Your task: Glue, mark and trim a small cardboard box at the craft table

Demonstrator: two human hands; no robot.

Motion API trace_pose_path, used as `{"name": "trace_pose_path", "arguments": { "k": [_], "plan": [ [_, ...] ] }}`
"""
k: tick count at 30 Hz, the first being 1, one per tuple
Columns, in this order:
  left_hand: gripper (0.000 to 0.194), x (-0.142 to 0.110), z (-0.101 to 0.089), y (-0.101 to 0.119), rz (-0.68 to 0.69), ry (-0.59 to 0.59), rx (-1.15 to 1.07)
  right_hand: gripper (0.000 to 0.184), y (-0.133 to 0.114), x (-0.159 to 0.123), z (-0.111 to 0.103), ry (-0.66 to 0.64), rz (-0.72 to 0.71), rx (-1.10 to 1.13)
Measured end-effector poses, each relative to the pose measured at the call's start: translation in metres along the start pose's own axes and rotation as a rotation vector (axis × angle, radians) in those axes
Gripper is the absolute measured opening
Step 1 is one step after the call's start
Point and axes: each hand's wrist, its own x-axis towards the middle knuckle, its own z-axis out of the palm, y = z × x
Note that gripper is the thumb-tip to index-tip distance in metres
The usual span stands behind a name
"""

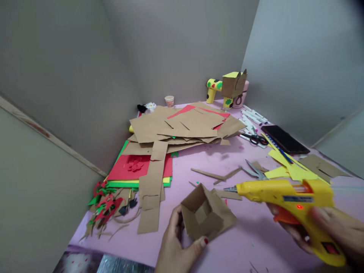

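My left hand [174, 245] grips a small open cardboard box [205, 216] near the front edge of the pink table [250, 235], thumb on its front wall. My right hand [327, 229] is closed round the handle of a yellow hot glue gun [287, 193] with an orange trigger and a lit red lamp. The gun's nozzle points left toward the box's right side, a short gap away from it.
A pile of brown cardboard sheets [182, 127] lies over red, green and yellow paper [127, 168]. Paper scraps [106, 204] sit at left. Scissors [257, 139], markers [253, 115], a black phone [284, 138], yellow paper [295, 170], a cardboard figure [227, 88] and a small cup [169, 101] lie behind.
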Motion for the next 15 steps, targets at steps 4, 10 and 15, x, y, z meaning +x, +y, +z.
{"name": "trace_pose_path", "arguments": {
  "k": [4, 10, 15],
  "plan": [
    [0.066, 0.003, 0.003, 0.004, -0.011, -0.02, 0.01, 0.049, -0.009, 0.007, 0.025, -0.059, 0.222, 0.471],
    [0.063, 0.009, -0.001, -0.005, -0.016, -0.024, -0.054, 0.048, 0.0, 0.018, 0.052, -0.072, 0.208, 0.674],
    [0.063, 0.014, -0.013, 0.005, -0.048, 0.254, 0.042, 0.049, 0.011, 0.021, 0.041, -0.032, 0.136, 0.615]
  ]
}}
